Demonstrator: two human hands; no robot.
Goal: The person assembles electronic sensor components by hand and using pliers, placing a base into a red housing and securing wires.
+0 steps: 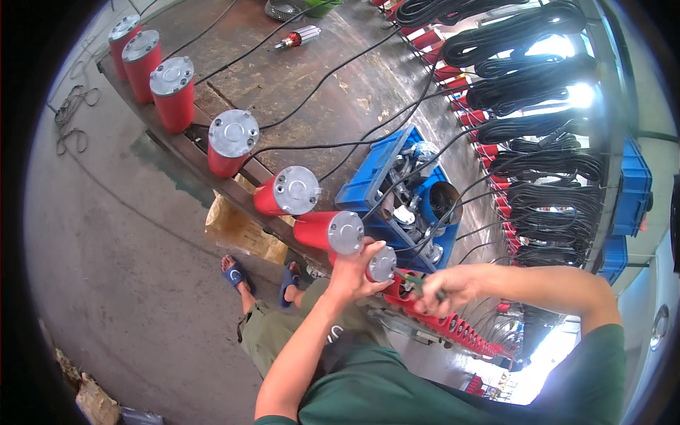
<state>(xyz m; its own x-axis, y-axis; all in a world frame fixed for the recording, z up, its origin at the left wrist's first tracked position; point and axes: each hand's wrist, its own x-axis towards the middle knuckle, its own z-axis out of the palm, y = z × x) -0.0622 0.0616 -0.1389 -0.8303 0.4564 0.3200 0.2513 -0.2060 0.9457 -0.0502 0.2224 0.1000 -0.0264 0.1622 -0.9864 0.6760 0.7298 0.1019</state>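
My left hand (pixel 350 273) is wrapped round a red cylinder with a silver end cap (pixel 382 264), which looks like a motor housing, at the bench's near edge. In my right hand (pixel 450 289) is a green-handled screwdriver (pixel 414 280), its tip end close to the rim of that cap. Motion blurs the right fingers a little, and the exact contact of the tip cannot be made out. Just left of my left hand stands another capped red housing (pixel 346 232). To the right, beneath the screwdriver, sits a red housing (pixel 404 283) with an open end.
Several capped red housings (pixel 234 134) line the bench edge leftward, with black cables running among them. Blue bins (pixel 386 227) hold metal parts. A motor armature (pixel 301 37) lies farther back on the bench (pixel 312 99). Coiled black cables (pixel 524 92) and more red housings fill the far right side.
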